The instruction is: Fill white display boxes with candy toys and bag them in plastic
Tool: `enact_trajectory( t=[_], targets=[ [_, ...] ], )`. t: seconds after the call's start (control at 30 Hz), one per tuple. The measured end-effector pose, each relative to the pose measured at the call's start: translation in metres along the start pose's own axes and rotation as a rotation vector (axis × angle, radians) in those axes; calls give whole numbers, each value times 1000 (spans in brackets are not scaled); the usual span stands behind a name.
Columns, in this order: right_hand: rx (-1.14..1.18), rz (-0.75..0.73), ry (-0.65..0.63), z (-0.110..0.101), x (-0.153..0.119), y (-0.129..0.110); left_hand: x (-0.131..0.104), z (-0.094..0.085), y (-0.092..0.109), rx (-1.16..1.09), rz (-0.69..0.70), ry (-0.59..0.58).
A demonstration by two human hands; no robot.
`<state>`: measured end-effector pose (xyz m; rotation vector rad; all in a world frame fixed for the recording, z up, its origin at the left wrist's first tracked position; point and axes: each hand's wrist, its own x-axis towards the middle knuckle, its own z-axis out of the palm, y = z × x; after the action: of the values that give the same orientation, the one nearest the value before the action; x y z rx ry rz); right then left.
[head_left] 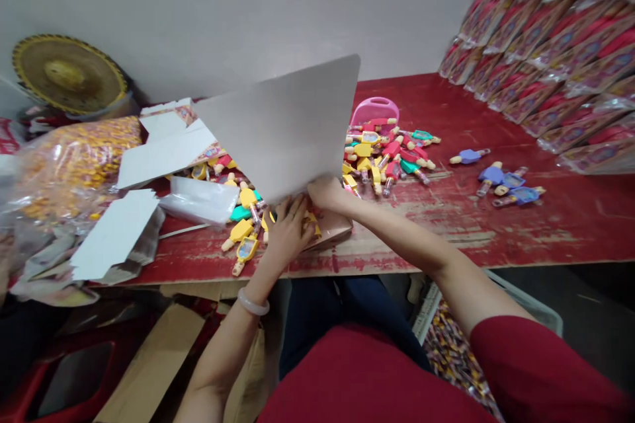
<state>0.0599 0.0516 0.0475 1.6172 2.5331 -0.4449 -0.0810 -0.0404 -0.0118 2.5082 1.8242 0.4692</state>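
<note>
My left hand (288, 230) lies with its fingers stretched out over yellow pieces in a low, printed cardboard box (330, 240) at the table's front edge. Right beside it, my right hand (328, 193) is bent in at the foot of a large pale cardboard flap (292, 125) that stands tilted up. The fingers of that hand are hidden, so I cannot tell what they hold. To the left of the box are yellow wand-like toys (241, 231) with clear tubes; a heap of red, yellow and green toys (389, 158) lies to its right.
Several purple toys (510, 182) lie on the red table (446, 231). Packaged goods (560, 59) are stacked at right. At left are folded white cards (119, 231), clear plastic bags (201, 200) and a big bag of yellow pieces (79, 165). A pink handled piece (377, 106) stands behind.
</note>
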Motion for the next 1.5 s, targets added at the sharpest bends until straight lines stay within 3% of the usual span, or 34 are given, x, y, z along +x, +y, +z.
enact_trajectory(
  t=[0.17, 0.23, 0.3, 0.4, 0.47, 0.53, 0.63, 0.7, 0.77, 0.87, 0.97, 1.03, 1.13, 1.3, 1.4, 1.5],
  targets=[
    [46, 59, 45, 18, 8, -6, 1, -4, 0, -11, -26, -92],
    [87, 66, 21, 22, 7, 1, 3, -3, -3, -15, -43, -106],
    [142, 59, 4, 23, 0, 22, 5, -2, -5, -20, -61, -108],
    [191, 167, 115, 32, -20, 67, 3, 0, -4, -24, -47, -86],
    [178, 334, 194, 48, -30, 89, 2, 1, -2, -30, -29, -67],
    [159, 446, 186, 71, -33, 97, 1, 1, -1, -34, -37, -60],
    [159, 442, 104, 103, -35, 96, 0, 0, 0, -41, -62, -65],
    [169, 433, 92, 112, -47, 99, -1, 0, 0, -52, -60, -60],
    [245, 447, 177, 106, -73, 112, -2, 0, 0, -63, -55, -47],
    [449, 432, 374, 79, -129, 131, -4, 2, 0, -71, -45, -35],
    [573, 262, 369, 56, -163, 121, -4, 4, 0, -72, -36, -13],
    [570, 142, 303, 52, -157, 97, -4, 4, 0, -75, -35, 1],
    [379, 126, 160, 54, -120, 62, -4, 3, 1, -84, -33, 3],
    [48, 146, -61, 37, -61, 42, -5, 2, 2, -114, -43, -28],
    [73, 190, -108, 26, -39, 32, -4, 2, 1, -118, -42, -33],
    [119, 227, -66, 33, -29, 19, -3, 5, -1, -109, -36, -20]
  ],
)
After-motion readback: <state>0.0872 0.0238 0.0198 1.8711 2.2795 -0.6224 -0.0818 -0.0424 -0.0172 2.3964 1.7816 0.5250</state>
